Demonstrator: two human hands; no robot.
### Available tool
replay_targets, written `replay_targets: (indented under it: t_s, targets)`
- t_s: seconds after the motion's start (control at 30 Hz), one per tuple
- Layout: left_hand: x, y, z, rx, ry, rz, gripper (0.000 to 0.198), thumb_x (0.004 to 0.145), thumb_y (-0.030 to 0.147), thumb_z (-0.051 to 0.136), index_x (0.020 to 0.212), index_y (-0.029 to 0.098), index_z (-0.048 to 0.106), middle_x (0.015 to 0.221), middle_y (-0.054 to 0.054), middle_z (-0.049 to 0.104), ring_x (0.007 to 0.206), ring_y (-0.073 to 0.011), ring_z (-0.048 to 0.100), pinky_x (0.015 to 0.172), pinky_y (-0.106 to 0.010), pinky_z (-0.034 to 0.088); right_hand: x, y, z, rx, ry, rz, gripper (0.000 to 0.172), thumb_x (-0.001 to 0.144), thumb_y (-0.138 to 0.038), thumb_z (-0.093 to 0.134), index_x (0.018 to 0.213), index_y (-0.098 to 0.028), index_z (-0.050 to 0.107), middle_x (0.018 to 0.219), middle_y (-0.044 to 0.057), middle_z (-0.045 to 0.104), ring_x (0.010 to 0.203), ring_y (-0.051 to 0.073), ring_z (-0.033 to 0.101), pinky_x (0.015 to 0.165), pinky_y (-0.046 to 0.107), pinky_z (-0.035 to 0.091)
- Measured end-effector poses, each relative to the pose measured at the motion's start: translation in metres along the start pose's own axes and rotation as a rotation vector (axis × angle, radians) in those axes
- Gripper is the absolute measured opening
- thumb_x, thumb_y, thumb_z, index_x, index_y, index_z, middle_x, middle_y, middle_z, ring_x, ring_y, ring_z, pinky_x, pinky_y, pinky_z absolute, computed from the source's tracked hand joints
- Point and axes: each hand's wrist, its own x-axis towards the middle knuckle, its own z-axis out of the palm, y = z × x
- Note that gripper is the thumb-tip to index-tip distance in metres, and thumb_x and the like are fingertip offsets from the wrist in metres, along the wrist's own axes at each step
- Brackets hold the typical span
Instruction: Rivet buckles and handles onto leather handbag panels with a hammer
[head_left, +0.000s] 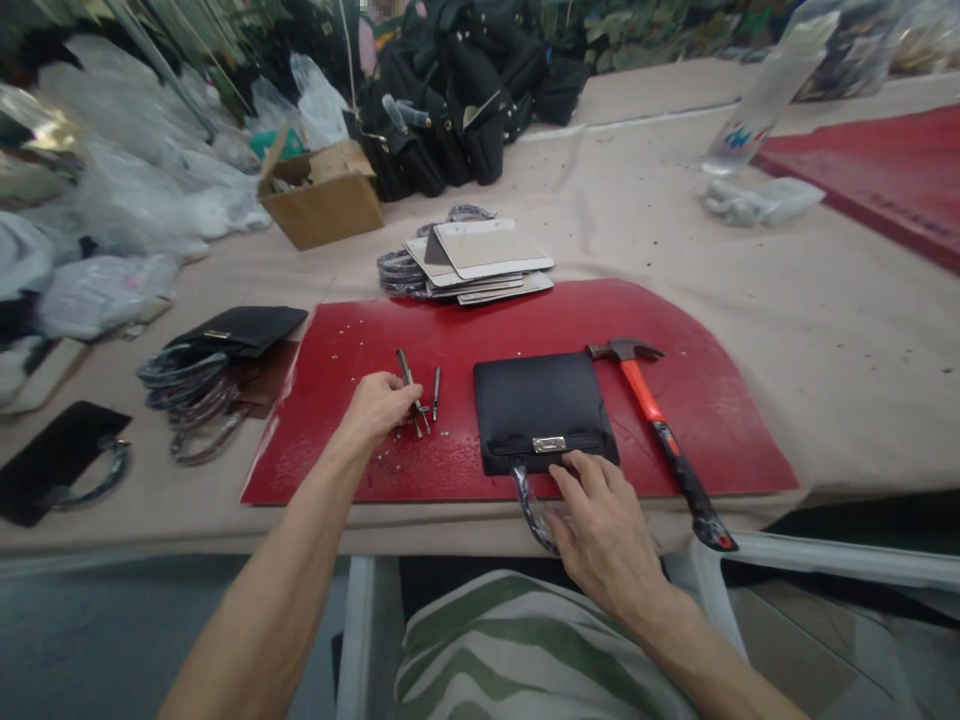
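A small black bag piece with a metal clasp lies on the red mat in front of me. My right hand rests at its near edge, fingers spread flat by the clasp and the plastic-wrapped handle. My left hand is curled over several thin metal punch tools on the mat, fingertips pinching one of them. A hammer with an orange and black handle lies to the right of the bag piece.
A stack of pale stiffener boards sits behind the mat. Black bag parts and wrapped handles lie at the left. A cardboard box, finished black bags and plastic wrapping fill the back.
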Motion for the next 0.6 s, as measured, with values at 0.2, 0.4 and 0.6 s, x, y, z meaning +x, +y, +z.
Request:
replay_targets:
  t_s: [0.2,0.4,0.6]
  targets:
    - [-0.039,-0.003,0.028,-0.456,-0.068,0.334,0.03,0.082,0.042,0.065,0.093,0.014,0.059,0.087,-0.008,0.073,0.078,-0.0186,0.07,0.075,-0.03,0.055,0.005,0.004,-0.001,0.077,0.117,0.039,0.05,0.082,-0.016,0.056,0.131,-0.013,0.052,0.127,0.02,0.055,0.117,0.035,0.051,0.095,0.051,0.046]
    - [-0.067,-0.017,0.06,-0.431,0.018,0.544,0.018,0.09,0.03,0.061,0.102,0.016,0.063,0.096,-0.007,0.071,0.084,-0.0171,0.069,0.08,-0.028,0.055,0.02,0.021,0.005,0.034,0.001,0.002,0.059,0.082,-0.025,0.058,0.139,-0.013,0.051,0.15,0.02,0.042,0.138,0.039,0.036,0.112,0.059,0.032]
    - [-0.072,-0.028,0.065,-0.492,-0.011,0.565,0.02,0.089,0.03,0.064,0.105,0.017,0.066,0.101,-0.007,0.073,0.09,-0.018,0.07,0.082,-0.029,0.057,0.019,0.026,0.01,0.027,-0.041,-0.016,0.062,0.086,-0.033,0.058,0.143,-0.013,0.047,0.152,0.018,0.042,0.142,0.037,0.032,0.115,0.059,0.028]
